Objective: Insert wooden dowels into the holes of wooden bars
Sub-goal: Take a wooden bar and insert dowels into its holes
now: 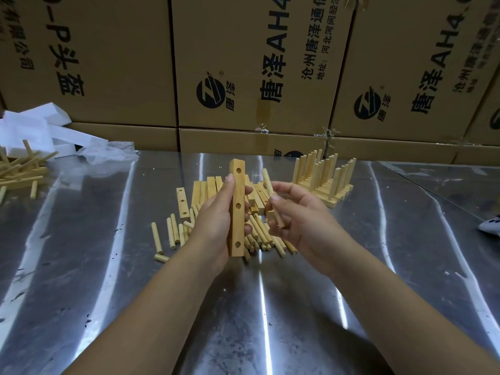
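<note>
The surface [378, 266] is glossy sheet metal, streaked with glare and scuffed. The bar [236, 212] and dowels [258, 235] are pale, smooth, matt wood. Behind stand boxes [121, 63] of dull brown cardboard; leftwards, white foam blocks [35, 125] and crinkly clear plastic film [108, 152].

A pale wooden bar [237, 209] with three empty round holes stands upright in the left grip [213, 226], a dowel [267, 182] tilts beside it in the right grip [295, 220], and behind them loose dowels [259, 236] and spare bars [208, 189] lie heaped on the worktop [135, 266].

Cardboard boxes [270, 63] printed "唐泽 AHA", "沧州唐泽通信", "河北".
</note>
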